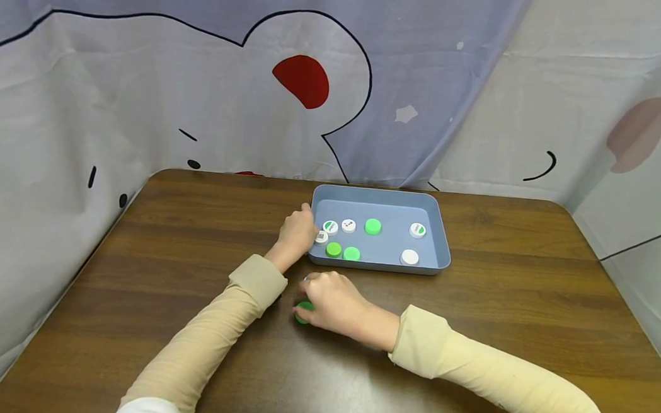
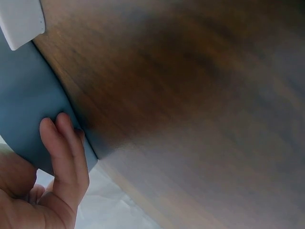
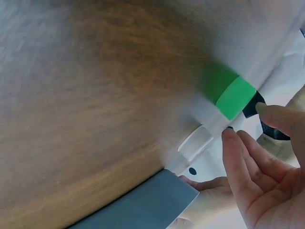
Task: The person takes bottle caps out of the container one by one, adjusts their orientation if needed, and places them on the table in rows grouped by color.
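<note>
A blue-grey tray (image 1: 390, 204) stands at the table's far side with green and white bottle caps in it. My left hand (image 1: 296, 235) grips its left side. In the left wrist view, fingers (image 2: 64, 148) lie along the outer wall, with the thumb on the other side. A small white cap (image 1: 321, 237) lies inside the rim by that hand. My right hand (image 1: 336, 301) hovers in front of the tray, thumb and fingertips close round a green cap (image 3: 236, 98) on the table. A white cap (image 3: 195, 143) sits beside it, near the tray's corner.
Several caps lie inside the tray, among them a green cap (image 1: 372, 227) in the middle and a plain white cap (image 1: 409, 257) at the front right. The brown wooden table (image 1: 529, 294) backs onto a patterned curtain (image 1: 201, 97).
</note>
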### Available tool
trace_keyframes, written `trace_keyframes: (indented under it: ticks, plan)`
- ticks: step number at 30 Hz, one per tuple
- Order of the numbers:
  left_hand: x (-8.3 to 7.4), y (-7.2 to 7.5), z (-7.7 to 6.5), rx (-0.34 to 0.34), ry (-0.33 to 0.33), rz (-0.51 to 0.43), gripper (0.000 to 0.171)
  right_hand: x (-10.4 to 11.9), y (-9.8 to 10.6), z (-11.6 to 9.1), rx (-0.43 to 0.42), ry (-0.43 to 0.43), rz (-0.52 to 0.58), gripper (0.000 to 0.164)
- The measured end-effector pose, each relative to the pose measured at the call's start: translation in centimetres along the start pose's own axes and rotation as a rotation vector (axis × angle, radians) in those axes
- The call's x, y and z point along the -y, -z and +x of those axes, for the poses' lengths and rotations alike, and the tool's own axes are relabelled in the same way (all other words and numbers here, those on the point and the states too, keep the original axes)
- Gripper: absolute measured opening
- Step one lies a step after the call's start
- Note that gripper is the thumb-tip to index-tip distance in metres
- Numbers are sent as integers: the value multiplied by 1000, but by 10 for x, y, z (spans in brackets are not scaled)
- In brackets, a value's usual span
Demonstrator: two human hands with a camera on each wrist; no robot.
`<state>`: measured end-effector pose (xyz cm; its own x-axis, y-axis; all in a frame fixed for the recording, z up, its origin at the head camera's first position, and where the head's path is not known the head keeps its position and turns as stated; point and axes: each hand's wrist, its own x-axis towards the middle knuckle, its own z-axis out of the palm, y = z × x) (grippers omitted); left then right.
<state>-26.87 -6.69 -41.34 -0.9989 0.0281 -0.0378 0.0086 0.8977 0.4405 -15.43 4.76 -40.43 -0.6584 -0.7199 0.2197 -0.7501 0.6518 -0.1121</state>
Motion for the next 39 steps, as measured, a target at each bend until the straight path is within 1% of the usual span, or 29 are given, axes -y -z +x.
trace_keyframes:
  ticks: [4, 9, 18, 23, 26, 31, 35, 39]
  plan:
    - [0, 0, 0, 0, 1, -2, 43, -3, 1, 0, -38, 24, 11, 13]
    - [0, -1, 0, -8, -10, -4, 45, -6, 3, -1, -78, 48, 39, 8]
    - [0, -1, 1, -17, -8, -8, 43, -15, 10, 1, -92, 22, 52, 5]
    - [1, -1, 1, -16, -9, -4, 43, -23, 13, 0, -89, -18, 85, 5]
    - [1, -1, 1, -8, -8, -2, 45, -31, 16, 1, -105, -40, 99, 5]
    - [1, 0, 2, -3, -8, -1, 45, -47, 20, 6, -142, -79, 103, 6]
    - [1, 1, 1, -7, -15, -2, 42, -59, 21, 11, -151, -120, 115, 5]
    - [1, 1, 0, -3, -18, -12, 41, -69, 21, 14, -150, -143, 92, 4]
